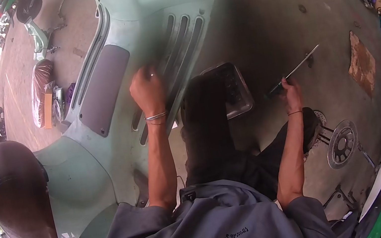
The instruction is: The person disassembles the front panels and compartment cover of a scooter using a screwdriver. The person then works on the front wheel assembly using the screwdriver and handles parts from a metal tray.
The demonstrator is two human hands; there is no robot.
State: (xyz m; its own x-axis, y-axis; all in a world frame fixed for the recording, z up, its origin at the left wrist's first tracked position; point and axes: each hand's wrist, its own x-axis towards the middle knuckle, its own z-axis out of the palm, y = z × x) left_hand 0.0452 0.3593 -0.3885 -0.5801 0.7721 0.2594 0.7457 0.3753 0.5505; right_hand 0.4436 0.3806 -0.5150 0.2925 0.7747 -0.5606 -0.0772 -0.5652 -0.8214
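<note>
Mint-green scooter: beneath and ahead of the left hand, which is curled above its ribbed footboard; whether anything is gripped, cannot tell. Long-shafted screwdriver: right of the scooter, held near the handle by the right hand, presumably to keep its shaft off the panels. Metal-rimmed tray: beside the scooter, probably for easy reach.

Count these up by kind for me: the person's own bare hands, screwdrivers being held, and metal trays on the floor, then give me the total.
Hands, left hand and right hand: 2
Held screwdriver: 1
Metal tray: 1
Total: 4
</note>
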